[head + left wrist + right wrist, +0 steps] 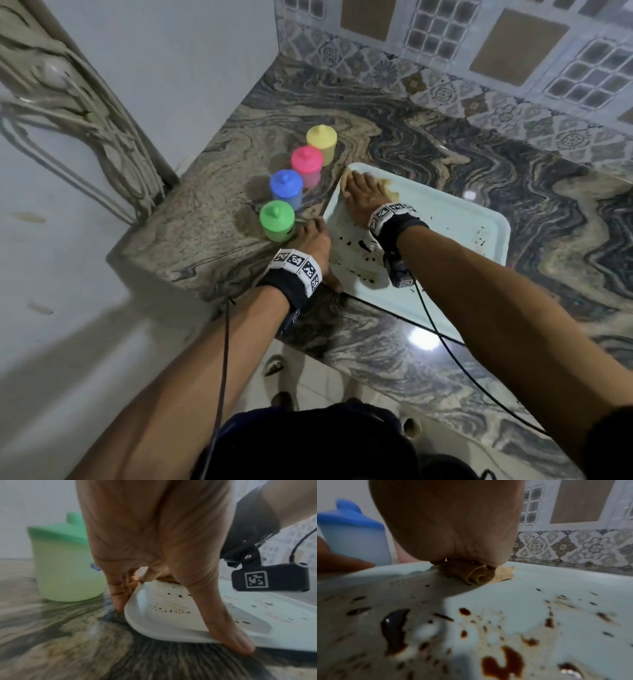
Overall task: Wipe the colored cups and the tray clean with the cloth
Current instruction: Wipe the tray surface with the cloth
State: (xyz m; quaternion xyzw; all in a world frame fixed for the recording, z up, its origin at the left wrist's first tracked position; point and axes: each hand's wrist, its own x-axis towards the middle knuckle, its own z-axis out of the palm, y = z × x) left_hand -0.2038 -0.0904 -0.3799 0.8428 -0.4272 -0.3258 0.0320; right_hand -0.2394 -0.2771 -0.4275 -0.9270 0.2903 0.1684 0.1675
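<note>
A pale blue tray (445, 222) lies on the marble counter, with dark brown stains (359, 245) over its near left part and a few at its right rim. My right hand (363, 192) lies flat on a tan cloth (388, 186) at the tray's far left corner; the cloth (477, 574) is bunched under the palm. My left hand (322, 253) braces the tray's left rim (154, 632), thumb at the near corner and straight fingers against the side. Left of the tray stand lidded cups in a row: green (276, 221), blue (286, 188), pink (307, 166), yellow (321, 144).
The green cup (68, 568) stands just beyond my left fingers, almost touching them. A wall closes the counter on the left and a tiled backsplash (479, 85) runs along the back. The counter's front edge is near my left wrist. A black cable (445, 342) crosses the tray's near edge.
</note>
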